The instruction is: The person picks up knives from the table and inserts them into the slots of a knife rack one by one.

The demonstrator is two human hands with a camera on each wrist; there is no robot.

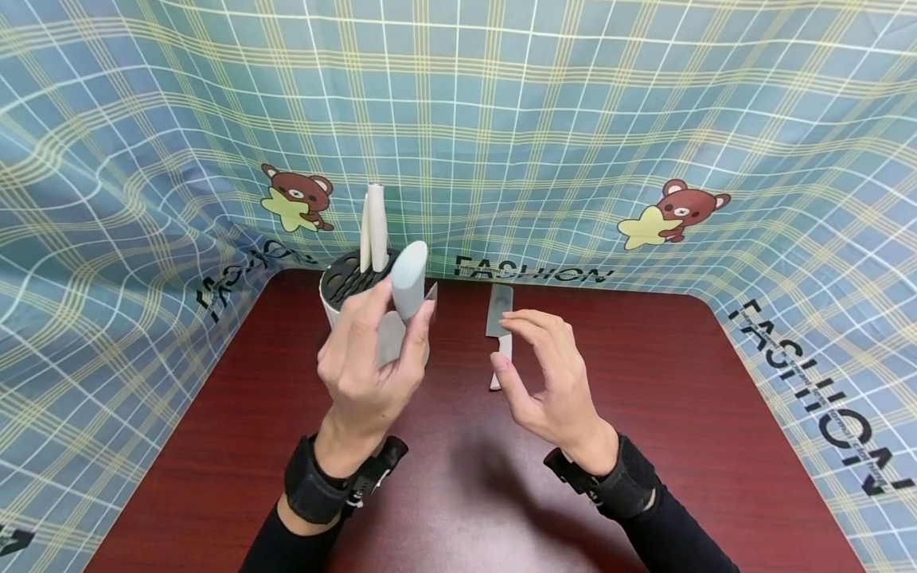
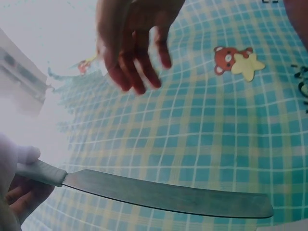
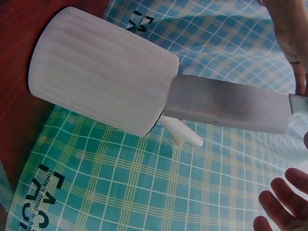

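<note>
My left hand (image 1: 365,350) pinches the pale handle of a kitchen knife (image 1: 409,278) between thumb and fingers, near the knife block (image 1: 344,278). The left wrist view shows its long, square-ended blade (image 2: 173,195) bare to the tip. In the right wrist view the blade reaches the ribbed white block's top edge; whether they touch I cannot tell. My right hand (image 1: 552,382) hangs in the air with curved, parted fingers and nothing between them. Beyond its thumb and fingertips a cleaver (image 1: 499,310) with a white handle lies on the table, partly hidden.
White-handled utensils (image 1: 374,231) stand in the block's black slotted top. A plaid cloth (image 1: 466,143) with printed bears hangs behind and along both sides of the dark red table (image 1: 645,358).
</note>
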